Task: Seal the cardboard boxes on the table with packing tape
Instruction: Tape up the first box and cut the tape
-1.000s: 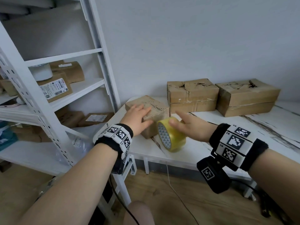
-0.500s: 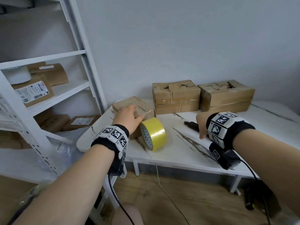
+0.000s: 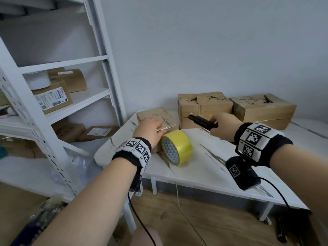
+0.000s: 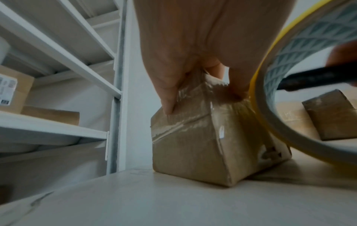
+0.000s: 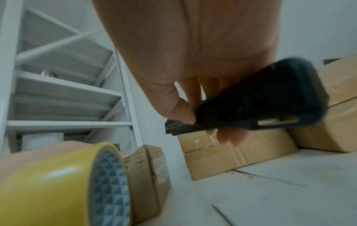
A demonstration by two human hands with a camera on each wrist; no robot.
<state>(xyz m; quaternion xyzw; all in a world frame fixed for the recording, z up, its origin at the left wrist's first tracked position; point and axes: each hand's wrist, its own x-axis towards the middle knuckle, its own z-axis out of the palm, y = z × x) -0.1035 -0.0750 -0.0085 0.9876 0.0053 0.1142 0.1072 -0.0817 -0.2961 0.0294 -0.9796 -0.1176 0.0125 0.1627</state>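
Observation:
A small cardboard box (image 3: 159,116) (image 4: 193,145) stands at the left end of the white table (image 3: 213,162). My left hand (image 3: 150,129) (image 4: 193,45) lies palm down on its top and holds it in place; the fingers reach over its taped near edge. A yellow tape roll (image 3: 179,144) (image 5: 48,188) stands on edge against the box, and a shiny strip of tape (image 3: 166,128) lies on the box top beside it. My right hand (image 3: 223,126) (image 5: 173,61) grips a black utility knife (image 3: 200,120) (image 5: 260,99) above the table, its tip pointing left at the small box.
Two larger cardboard boxes (image 3: 204,103) (image 3: 262,107) with torn tops stand against the wall behind the knife. A white metal shelf unit (image 3: 58,121) with more boxes stands to the left of the table. Cables hang from both wrists.
My right hand left the tape roll, reached right to the black knife on the table, and now holds it lifted toward the small box. The left hand stayed on the box.

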